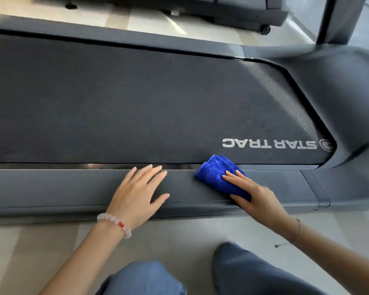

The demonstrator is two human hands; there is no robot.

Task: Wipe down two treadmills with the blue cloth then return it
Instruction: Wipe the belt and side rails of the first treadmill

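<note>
A treadmill lies across the view, its dark belt (136, 107) marked STAR TRAC and a grey side rail (51, 186) along the near edge. A folded blue cloth (216, 173) lies on that rail, partly over the gap beside the belt. My right hand (254, 194) presses flat on the cloth with straight fingers. To the left of it, my left hand (139, 192) rests flat on the same rail, fingers spread, holding nothing. A second treadmill's base (232, 11) shows at the top edge.
The grey motor hood (347, 99) rises at the right end, with an upright post (341, 20) behind it. Pale floor (41, 252) runs along the near side, where my knees in blue jeans (149, 279) are. A wheel (265, 29) sits under the far machine.
</note>
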